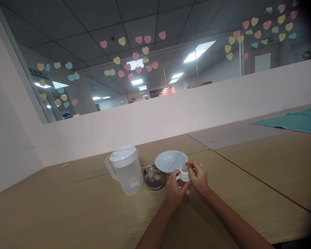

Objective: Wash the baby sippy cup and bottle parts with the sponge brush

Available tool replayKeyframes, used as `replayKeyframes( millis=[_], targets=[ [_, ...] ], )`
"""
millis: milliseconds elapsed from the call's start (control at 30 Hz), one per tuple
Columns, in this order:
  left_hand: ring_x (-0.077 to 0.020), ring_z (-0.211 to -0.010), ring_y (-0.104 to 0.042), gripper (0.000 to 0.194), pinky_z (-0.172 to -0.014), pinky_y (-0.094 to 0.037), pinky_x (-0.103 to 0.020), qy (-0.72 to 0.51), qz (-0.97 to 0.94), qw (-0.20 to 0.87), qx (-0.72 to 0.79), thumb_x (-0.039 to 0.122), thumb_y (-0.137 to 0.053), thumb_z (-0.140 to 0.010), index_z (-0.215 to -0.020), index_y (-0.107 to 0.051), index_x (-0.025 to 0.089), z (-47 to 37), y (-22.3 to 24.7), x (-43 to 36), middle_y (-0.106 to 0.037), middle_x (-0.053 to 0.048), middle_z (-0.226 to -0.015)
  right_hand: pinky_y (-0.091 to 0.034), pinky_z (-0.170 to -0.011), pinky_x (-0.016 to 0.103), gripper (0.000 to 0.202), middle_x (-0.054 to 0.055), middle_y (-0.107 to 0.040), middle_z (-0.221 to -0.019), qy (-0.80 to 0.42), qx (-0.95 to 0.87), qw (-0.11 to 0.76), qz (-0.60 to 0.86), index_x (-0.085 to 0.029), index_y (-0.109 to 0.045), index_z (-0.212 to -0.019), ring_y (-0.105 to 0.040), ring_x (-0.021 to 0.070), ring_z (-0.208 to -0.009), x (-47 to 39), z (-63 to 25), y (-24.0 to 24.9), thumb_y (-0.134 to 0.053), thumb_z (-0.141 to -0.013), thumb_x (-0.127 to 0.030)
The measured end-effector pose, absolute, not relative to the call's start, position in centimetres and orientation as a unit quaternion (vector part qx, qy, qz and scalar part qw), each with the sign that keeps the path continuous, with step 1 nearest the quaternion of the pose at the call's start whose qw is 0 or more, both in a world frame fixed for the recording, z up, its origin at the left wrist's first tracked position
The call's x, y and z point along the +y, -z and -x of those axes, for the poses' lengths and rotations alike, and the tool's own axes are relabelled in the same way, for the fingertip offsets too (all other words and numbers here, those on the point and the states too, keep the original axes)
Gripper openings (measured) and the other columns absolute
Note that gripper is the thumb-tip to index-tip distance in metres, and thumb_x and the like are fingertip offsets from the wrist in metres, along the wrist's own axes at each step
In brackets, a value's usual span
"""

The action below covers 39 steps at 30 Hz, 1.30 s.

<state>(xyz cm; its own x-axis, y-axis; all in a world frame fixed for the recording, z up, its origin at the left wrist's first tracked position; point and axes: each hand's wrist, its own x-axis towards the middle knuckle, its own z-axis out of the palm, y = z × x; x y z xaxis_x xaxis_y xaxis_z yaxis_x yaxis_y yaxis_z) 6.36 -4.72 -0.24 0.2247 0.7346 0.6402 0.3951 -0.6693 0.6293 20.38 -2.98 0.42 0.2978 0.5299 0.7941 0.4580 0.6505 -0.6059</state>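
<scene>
Both hands meet over the table around a small white baby bottle top (184, 176), which has a side handle and a translucent teat-like tip. My left hand (174, 190) grips its ring from the left, thumb below and fingers at the handle. My right hand (199, 178) closes on it from the right, fingertips at the tip. Small pale pieces (187, 192) lie on the table just under the hands, partly hidden. Left of them is a dark round tray (155, 186) holding a clear dome-shaped piece (149, 170) and other clear parts I cannot make out.
A translucent lidded pitcher (129, 173) stands left of the tray, handle to the left. Behind the hands sits a white bowl (168, 159) with a thin stick across it. A teal cloth (295, 120) lies far right. The white wall (145, 121) and window close off the back.
</scene>
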Motion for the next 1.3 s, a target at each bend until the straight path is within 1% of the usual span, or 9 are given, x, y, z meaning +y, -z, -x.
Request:
replayKeyframes(
  millis=[200,333,533,700,833,967,1033,1133,1300],
  targets=[
    [-0.0195,-0.099,-0.058,0.046,-0.086,-0.046,-0.031,-0.511,-0.759,0.226,0.334,0.039,-0.064,-0.077,-0.114,-0.045,0.020,-6.6,-0.4,-5.3,-0.061,-0.007,-0.108,-0.038,-0.074,0.036,0.011,0.003,-0.064,-0.072,0.109,-0.633,0.665,0.381,-0.021,-0.058,-0.076,-0.055,0.0176,-0.069,-4.0,-20.7,-0.9,-0.047,-0.081,-0.021],
    [-0.0209,-0.104,-0.057,0.051,-0.090,-0.045,-0.033,-0.511,-0.759,0.212,0.345,0.038,-0.063,-0.078,-0.121,-0.043,0.020,-6.5,-0.1,-5.0,-0.060,-0.008,-0.115,-0.039,-0.071,0.034,0.007,0.003,-0.060,-0.076,0.099,-0.656,0.650,0.372,-0.020,-0.054,-0.081,-0.053,0.0179,-0.072,-4.1,-20.7,-0.5,-0.050,-0.081,-0.026],
    [-0.0222,-0.110,-0.054,0.052,-0.094,-0.043,-0.037,-0.521,-0.750,0.171,0.371,0.032,-0.060,-0.079,-0.126,-0.041,0.021,-5.9,0.8,-4.2,-0.057,-0.008,-0.120,-0.041,-0.072,0.035,0.028,0.005,-0.058,-0.085,0.090,-0.664,0.619,0.409,-0.021,-0.049,-0.090,-0.053,0.0210,-0.080,-3.3,-19.8,0.4,-0.064,-0.073,-0.038],
    [-0.0217,-0.104,-0.057,0.055,-0.090,-0.045,-0.036,-0.516,-0.748,0.176,0.378,0.035,-0.061,-0.078,-0.125,-0.036,0.019,-5.8,0.9,-4.1,-0.059,-0.010,-0.114,-0.042,-0.084,0.040,0.016,0.009,-0.059,-0.103,0.061,-0.672,0.645,0.357,-0.022,-0.047,-0.090,-0.054,0.0233,-0.098,-3.5,-19.7,0.4,-0.057,-0.079,-0.029],
    [-0.0215,-0.102,-0.057,0.043,-0.088,-0.045,-0.036,-0.522,-0.750,0.176,0.365,0.037,-0.060,-0.080,-0.115,-0.043,0.019,-6.0,0.2,-4.6,-0.060,-0.009,-0.110,-0.038,-0.091,0.044,0.010,0.005,-0.061,-0.089,0.087,-0.676,0.651,0.334,-0.023,-0.048,-0.087,-0.055,0.0222,-0.091,-4.1,-19.8,-0.1,-0.053,-0.078,-0.023],
    [-0.0232,-0.106,-0.055,0.042,-0.092,-0.042,-0.039,-0.513,-0.765,0.158,0.355,0.038,-0.057,-0.081,-0.118,-0.048,0.020,-5.9,-0.1,-4.6,-0.059,-0.009,-0.115,-0.039,-0.088,0.044,0.006,0.002,-0.058,-0.076,0.119,-0.681,0.636,0.343,-0.023,-0.050,-0.079,-0.054,0.0208,-0.078,-4.4,-19.8,-0.2,-0.053,-0.074,-0.022],
    [-0.0241,-0.108,-0.054,0.049,-0.094,-0.041,-0.040,-0.514,-0.763,0.147,0.364,0.039,-0.059,-0.079,-0.122,-0.046,0.020,-5.8,0.1,-4.4,-0.059,-0.010,-0.116,-0.039,-0.087,0.044,0.005,0.002,-0.058,-0.074,0.130,-0.687,0.630,0.339,-0.023,-0.050,-0.077,-0.054,0.0203,-0.076,-4.6,-19.7,-0.1,-0.053,-0.073,-0.021],
    [-0.0228,-0.098,-0.058,0.057,-0.088,-0.044,-0.038,-0.518,-0.745,0.160,0.389,0.041,-0.061,-0.077,-0.124,-0.040,0.019,-5.7,0.4,-4.1,-0.062,-0.009,-0.107,-0.039,-0.088,0.044,0.005,0.002,-0.059,-0.073,0.144,-0.695,0.624,0.326,-0.023,-0.052,-0.074,-0.055,0.0196,-0.075,-4.8,-19.5,-0.1,-0.054,-0.072,-0.020],
    [-0.0212,-0.096,-0.058,0.042,-0.084,-0.045,-0.034,-0.529,-0.743,0.171,0.374,0.042,-0.062,-0.077,-0.109,-0.047,0.019,-5.5,0.1,-4.3,-0.062,-0.007,-0.104,-0.043,-0.084,0.041,0.006,0.003,-0.062,-0.075,0.121,-0.703,0.634,0.300,-0.023,-0.055,-0.078,-0.058,0.0202,-0.077,-4.9,-19.2,-0.1,-0.053,-0.074,-0.020]
  ],
)
